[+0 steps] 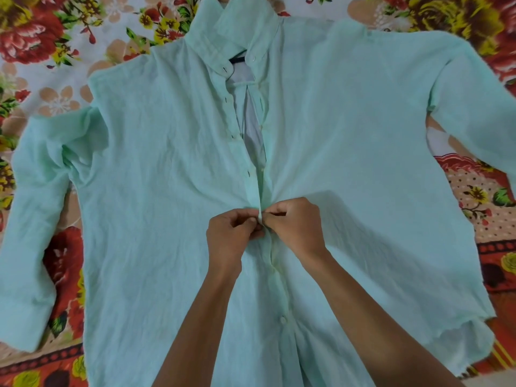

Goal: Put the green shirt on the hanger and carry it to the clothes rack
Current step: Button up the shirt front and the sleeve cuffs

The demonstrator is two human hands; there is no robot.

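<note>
1. Green shirt lies flat on the bed, hanger already inside.
2. My left hand and right hand pinch the placket, buttoning midway.
3. Upper buttons and the rack trip remain.

I note the hanger mostly hidden inside the green shirt; shirt hem cut off at the bottom edge.
</note>
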